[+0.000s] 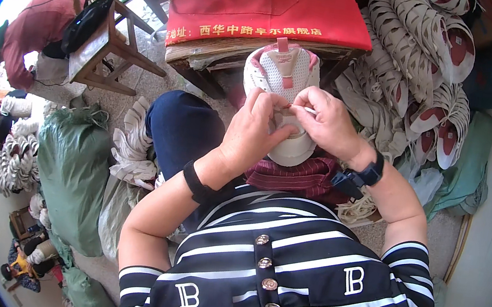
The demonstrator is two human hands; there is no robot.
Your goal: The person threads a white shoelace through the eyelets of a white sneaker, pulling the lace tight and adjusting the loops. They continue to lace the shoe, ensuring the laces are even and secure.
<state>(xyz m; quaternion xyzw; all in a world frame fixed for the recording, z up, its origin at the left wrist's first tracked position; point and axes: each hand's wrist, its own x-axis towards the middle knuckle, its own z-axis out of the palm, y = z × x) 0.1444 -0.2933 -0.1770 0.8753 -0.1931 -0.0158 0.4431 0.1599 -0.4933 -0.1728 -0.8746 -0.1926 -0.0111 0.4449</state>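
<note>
A white and pink sneaker (281, 74) rests upright between my body and the red-covered table, its toe toward me. My left hand (252, 129) is closed at the left side of its lacing opening, with the thumb lying over the forefoot. My right hand (327, 124) pinches a thin pale strip, which looks like a shoelace (308, 109), close to the left fingertips. The fingers hide most of the eyelets. A dark red striped cloth (298, 178) lies under the shoe on my lap, beside a bundle of pale laces (358, 210).
A red cloth (265, 7) covers the wooden table ahead. Stacked white shoes (409, 44) fill the right, more white shoes (134, 145) lie left. A green sack (72, 174) and wooden stool (108, 42) stand left. Other people sit or bend over at the far left.
</note>
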